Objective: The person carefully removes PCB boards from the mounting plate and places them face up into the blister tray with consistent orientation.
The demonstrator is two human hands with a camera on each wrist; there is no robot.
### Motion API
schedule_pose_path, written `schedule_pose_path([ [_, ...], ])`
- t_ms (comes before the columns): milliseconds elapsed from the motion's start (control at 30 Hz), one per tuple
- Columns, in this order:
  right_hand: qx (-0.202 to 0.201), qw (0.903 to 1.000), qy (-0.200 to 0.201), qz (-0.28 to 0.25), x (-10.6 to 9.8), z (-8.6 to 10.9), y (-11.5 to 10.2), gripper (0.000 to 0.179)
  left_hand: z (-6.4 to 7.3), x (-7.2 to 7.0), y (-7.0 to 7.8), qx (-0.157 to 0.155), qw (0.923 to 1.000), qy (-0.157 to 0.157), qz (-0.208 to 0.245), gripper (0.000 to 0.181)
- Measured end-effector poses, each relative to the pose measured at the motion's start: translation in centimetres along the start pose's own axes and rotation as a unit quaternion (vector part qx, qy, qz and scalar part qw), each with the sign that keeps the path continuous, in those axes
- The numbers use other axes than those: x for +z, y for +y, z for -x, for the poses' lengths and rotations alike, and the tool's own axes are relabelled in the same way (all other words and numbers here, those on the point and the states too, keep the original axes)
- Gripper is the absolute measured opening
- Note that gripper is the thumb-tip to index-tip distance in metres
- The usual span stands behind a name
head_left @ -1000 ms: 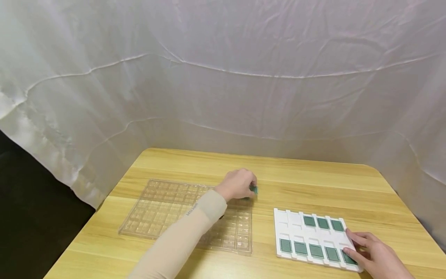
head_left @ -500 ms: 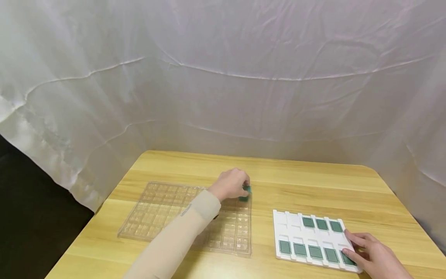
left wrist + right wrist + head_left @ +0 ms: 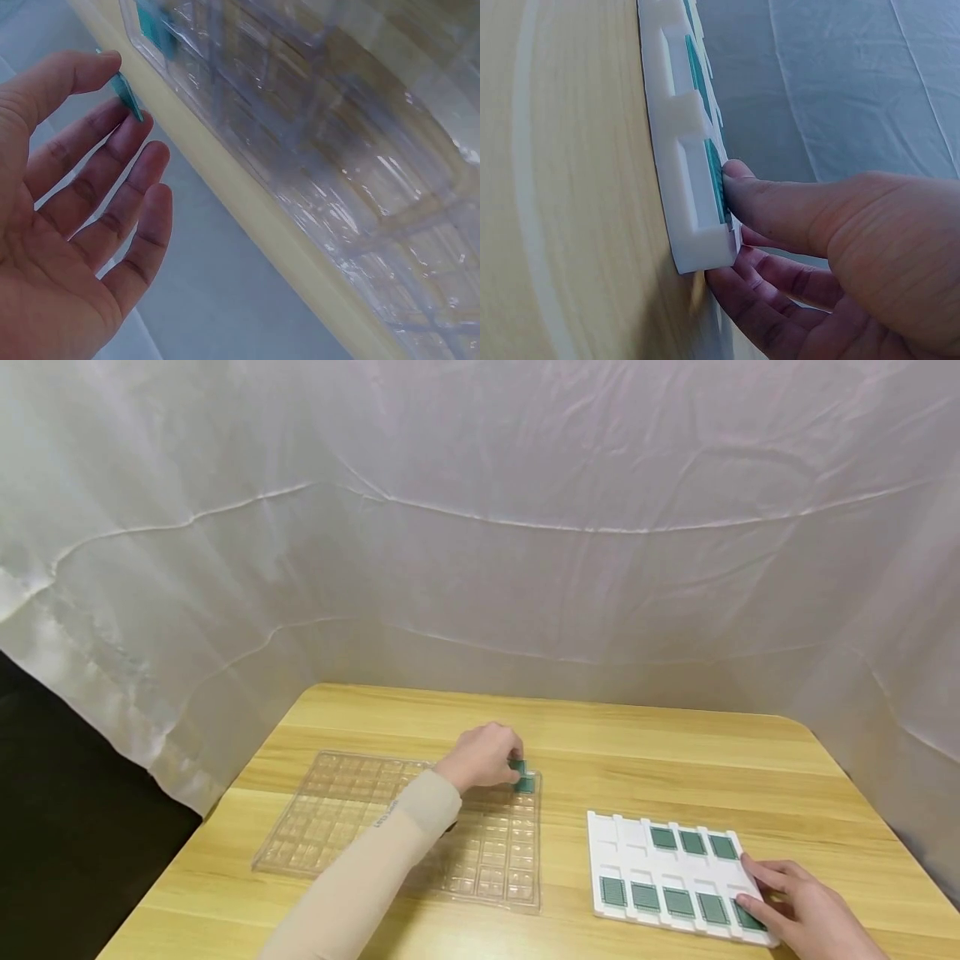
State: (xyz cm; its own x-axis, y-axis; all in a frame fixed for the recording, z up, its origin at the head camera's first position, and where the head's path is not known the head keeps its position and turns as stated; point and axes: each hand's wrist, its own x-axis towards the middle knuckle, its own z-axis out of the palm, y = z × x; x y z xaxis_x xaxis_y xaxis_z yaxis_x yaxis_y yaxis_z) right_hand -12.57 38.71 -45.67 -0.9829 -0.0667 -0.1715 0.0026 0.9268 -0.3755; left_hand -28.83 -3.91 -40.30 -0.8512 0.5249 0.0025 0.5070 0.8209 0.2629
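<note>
My left hand point(image 3: 483, 755) is over the far right part of a clear plastic tray point(image 3: 487, 872) with many small cells. Thumb and fingertips pinch a thin green square chip point(image 3: 127, 96), tilted on edge; the other fingers are loosely bent. A second green chip point(image 3: 526, 784) lies in the tray's far right corner cell. On the right, my right hand point(image 3: 806, 902) grips the right end of a white tray point(image 3: 652, 864). Its thumb lies on the green chip point(image 3: 715, 180) in the near right corner slot, and its fingers are at the tray's edge.
Several green chips point(image 3: 678, 902) sit along the near row of the white tray, and 3 in its far row point(image 3: 693, 842). Both trays lie on a wooden table point(image 3: 645, 752). A pale curtain point(image 3: 525, 568) hangs behind the table.
My left hand has moved left along the clear tray's far edge, a chip still pinched. A green chip now shows in the corner cell. The right hand stays on the white tray.
</note>
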Motion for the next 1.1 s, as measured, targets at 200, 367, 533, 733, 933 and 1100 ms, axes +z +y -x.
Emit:
schedule_pose_path([
  [200, -0.041, 0.9983, 0.039, 0.018, 0.0, -0.2, -0.8, 0.068, 1.1, -0.4, -1.1, -0.016, 0.9998, -0.003, 0.010, 0.016],
  [367, -0.049, 0.9972, 0.053, 0.019, 0.0, -0.2, -1.2, 0.067, 1.8, -0.3, -1.8, -0.015, 0.9998, -0.004, 0.016, 0.017],
  [533, -0.035, 0.9989, 0.027, 0.014, -0.2, -0.2, -1.2, 0.070, 1.9, 0.0, -2.0, -0.011, 0.9995, -0.009, 0.027, 0.017],
  [733, -0.025, 0.9996, 0.010, 0.012, -0.4, -0.2, -1.1, 0.071, 2.0, 0.1, -2.2, -0.013, 0.9992, -0.017, 0.035, 0.013],
  [933, -0.024, 0.9996, 0.011, 0.008, -0.2, -0.2, -0.9, 0.070, 1.9, 0.2, -2.3, -0.010, 0.9990, -0.023, 0.038, 0.013],
  [1100, -0.023, 0.9997, 0.011, 0.006, -0.1, -0.3, -0.8, 0.070, 1.9, 0.5, -2.4, -0.010, 0.9989, -0.027, 0.036, 0.012],
])
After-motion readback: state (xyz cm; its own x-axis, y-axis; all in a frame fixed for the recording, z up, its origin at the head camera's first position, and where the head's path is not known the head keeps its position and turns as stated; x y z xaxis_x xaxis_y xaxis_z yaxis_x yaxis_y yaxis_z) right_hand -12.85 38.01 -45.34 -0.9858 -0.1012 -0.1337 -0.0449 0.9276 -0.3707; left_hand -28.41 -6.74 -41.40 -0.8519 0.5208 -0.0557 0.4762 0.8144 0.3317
